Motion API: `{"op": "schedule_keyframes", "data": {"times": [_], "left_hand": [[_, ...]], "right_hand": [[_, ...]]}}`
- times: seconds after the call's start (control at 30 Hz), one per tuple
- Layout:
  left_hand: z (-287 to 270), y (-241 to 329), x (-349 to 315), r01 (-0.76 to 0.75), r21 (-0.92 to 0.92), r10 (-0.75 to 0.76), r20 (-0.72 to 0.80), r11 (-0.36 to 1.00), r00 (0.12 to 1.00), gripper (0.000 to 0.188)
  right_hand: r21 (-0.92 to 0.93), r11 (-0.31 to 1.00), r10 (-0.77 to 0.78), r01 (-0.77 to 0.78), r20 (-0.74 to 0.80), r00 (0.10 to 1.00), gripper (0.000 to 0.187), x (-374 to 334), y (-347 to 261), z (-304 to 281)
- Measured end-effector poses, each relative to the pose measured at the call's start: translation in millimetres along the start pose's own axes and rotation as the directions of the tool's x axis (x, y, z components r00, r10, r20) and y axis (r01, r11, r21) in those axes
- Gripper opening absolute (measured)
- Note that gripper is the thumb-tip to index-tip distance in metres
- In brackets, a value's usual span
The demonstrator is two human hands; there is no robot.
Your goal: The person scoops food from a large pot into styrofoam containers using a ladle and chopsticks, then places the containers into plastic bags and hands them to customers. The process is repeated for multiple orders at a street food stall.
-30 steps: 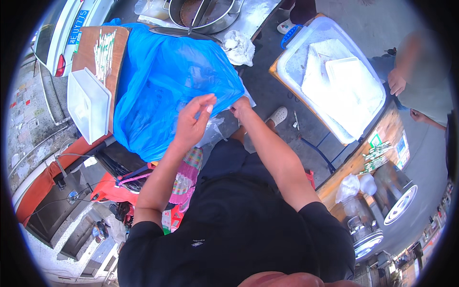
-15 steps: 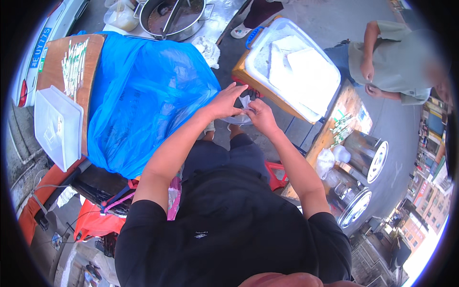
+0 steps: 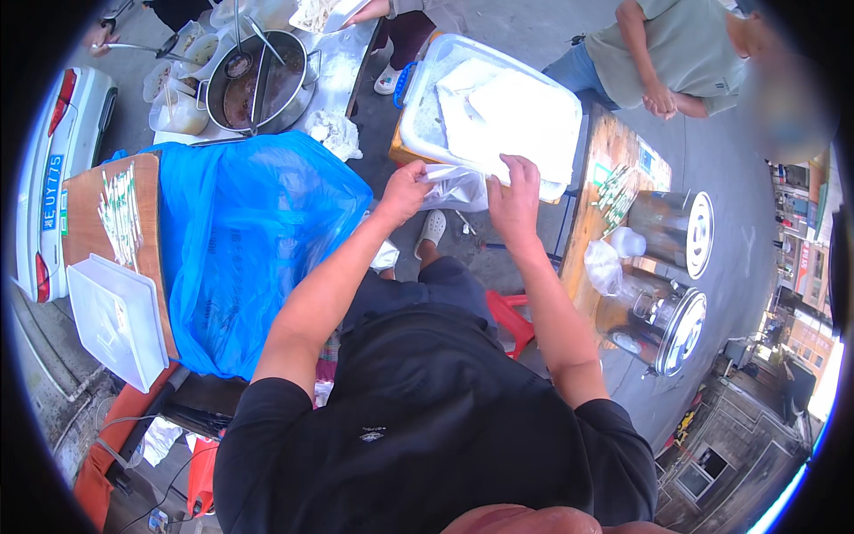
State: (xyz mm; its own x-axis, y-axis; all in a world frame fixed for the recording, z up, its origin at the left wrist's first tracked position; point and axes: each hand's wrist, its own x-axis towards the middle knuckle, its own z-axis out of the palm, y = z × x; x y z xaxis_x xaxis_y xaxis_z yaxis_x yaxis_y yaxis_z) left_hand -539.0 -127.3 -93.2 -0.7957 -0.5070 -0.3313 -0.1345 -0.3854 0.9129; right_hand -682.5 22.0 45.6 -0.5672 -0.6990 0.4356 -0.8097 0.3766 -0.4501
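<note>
A thin clear plastic bag (image 3: 460, 190) is stretched between my two hands, its whitish upper edge pulled nearly straight. My left hand (image 3: 406, 192) is closed in a pinch on the left end of that edge. At the other end, my right hand (image 3: 516, 203) grips the bag between thumb and fingers, with the fingertips pointing up. Just beyond the hands stands a translucent plastic bin (image 3: 416, 133) with white sheets (image 3: 507, 111) on top. To the left of my left hand spreads a large blue plastic sheet (image 3: 258, 222).
A divided metal pot (image 3: 294, 100) with ladles stands at the far left on a metal table (image 3: 341, 67). Right are steel pots (image 3: 663, 227) and a wooden table (image 3: 583, 236). A clear box (image 3: 116, 311) lies left. One person (image 3: 667, 53) stands at right; another's hand holds a white tray.
My hands have moved apart, and the bag, gathered between my fingers before, is now drawn out wide. The view has shifted, showing more of the pot and another person's hand.
</note>
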Motion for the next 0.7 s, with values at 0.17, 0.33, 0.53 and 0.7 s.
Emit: {"op": "schedule_keyframes", "data": {"times": [0.17, 0.33, 0.53, 0.7], "left_hand": [[23.3, 34.4, 1.1, -0.213, 0.024, 0.213, -0.194, 0.977, 0.957, 0.016], [59.8, 124.6, -11.0, -0.371, 0.004, 0.371, -0.007, 0.929, 0.929, 0.017], [34.5, 152.3, -5.5, 0.004, -0.401, 0.003, 0.019, 0.916, 1.0, 0.032], [11.8, 99.2, -15.1, 0.111, -0.629, -0.086, 0.07, 0.769, 0.994, 0.035]], "right_hand": [[0.462, 0.274, 0.519, -0.844, 0.667, 0.534, 0.062, -73.4, -16.3, 8.4], [0.677, -0.05, 0.447, -0.734, 0.672, 0.59, 0.092, -66.4, -30.0, 30.0], [0.798, 0.091, 0.459, -0.595, 0.497, 0.737, 0.021, -2.8, -10.4, 1.7], [0.665, -0.532, 0.364, -0.524, 0.739, 0.567, 0.026, -11.0, -5.2, -5.0]]}}
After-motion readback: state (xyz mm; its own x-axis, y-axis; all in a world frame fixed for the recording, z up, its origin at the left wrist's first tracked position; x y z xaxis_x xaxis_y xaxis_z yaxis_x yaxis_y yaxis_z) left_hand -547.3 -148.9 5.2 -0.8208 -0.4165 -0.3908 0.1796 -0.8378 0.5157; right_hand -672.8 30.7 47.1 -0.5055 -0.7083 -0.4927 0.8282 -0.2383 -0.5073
